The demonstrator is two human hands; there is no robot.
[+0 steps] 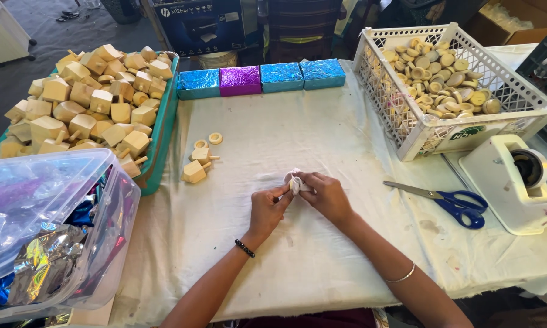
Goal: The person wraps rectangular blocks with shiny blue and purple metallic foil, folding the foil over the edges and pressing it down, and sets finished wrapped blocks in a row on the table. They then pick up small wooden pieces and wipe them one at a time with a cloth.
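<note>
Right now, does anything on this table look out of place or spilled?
A little: two wooden tops and two rings lie loose on the cloth, outside the heaped green tray. Both hands hold a small wrapped piece.

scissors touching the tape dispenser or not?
Apart. The head view shows a strip of bare cloth between the blue-handled scissors and the white tape dispenser.
</note>
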